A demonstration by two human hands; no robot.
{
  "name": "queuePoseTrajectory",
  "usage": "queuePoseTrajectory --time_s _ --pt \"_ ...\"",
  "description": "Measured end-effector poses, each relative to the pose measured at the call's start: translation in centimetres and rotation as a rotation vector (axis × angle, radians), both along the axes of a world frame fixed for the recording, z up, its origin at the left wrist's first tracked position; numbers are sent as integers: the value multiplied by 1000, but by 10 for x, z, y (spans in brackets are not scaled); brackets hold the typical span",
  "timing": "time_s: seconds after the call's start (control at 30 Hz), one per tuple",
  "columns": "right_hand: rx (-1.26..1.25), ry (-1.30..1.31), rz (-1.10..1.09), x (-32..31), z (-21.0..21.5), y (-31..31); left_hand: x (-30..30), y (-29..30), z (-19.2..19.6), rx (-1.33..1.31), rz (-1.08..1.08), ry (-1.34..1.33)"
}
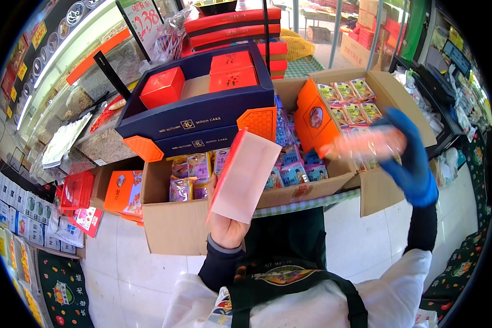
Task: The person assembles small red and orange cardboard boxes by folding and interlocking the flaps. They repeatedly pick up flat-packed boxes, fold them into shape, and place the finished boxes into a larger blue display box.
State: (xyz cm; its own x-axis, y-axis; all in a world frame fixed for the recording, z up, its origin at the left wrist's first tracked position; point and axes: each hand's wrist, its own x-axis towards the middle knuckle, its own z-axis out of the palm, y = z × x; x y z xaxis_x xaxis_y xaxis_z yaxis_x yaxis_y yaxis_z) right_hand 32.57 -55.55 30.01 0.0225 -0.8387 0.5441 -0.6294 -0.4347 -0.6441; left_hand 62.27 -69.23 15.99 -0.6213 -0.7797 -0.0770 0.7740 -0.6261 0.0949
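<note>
A: What did each hand have at that moment?

B: The left hand (227,227), low in the middle of the frame, was clenched on the bottom edge of a flat pink box (245,176) with a red side, holding it tilted over the brown carton (175,224) of small wrapped cakes (188,175). The right hand (413,158), in a blue glove at the right of the frame, was closed around a clear packet (363,145), blurred by motion.

A: And above those?

B: A navy gift box (197,117) with small red boxes (163,87) inside sat above the carton, upper middle.

A: How should that step have been done well?

B: I'd judge the pink box needed steadying with its open side facing the packet, so the packet could slide in flat without creasing its wrapper.
</note>
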Motion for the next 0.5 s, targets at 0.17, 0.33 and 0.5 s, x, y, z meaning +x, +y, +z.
queuePoseTrajectory --time_s 0.17,0.33,0.5 --pt "-317 55 426 78 10 -9 -4 13 0 -67 -94 -67" --pt "-547 914 112 95 -5 -25 -4 26 4 -114 -166 -91" --pt "-369 804 82 110 0 -4 -2 40 5 -28 -180 -140"
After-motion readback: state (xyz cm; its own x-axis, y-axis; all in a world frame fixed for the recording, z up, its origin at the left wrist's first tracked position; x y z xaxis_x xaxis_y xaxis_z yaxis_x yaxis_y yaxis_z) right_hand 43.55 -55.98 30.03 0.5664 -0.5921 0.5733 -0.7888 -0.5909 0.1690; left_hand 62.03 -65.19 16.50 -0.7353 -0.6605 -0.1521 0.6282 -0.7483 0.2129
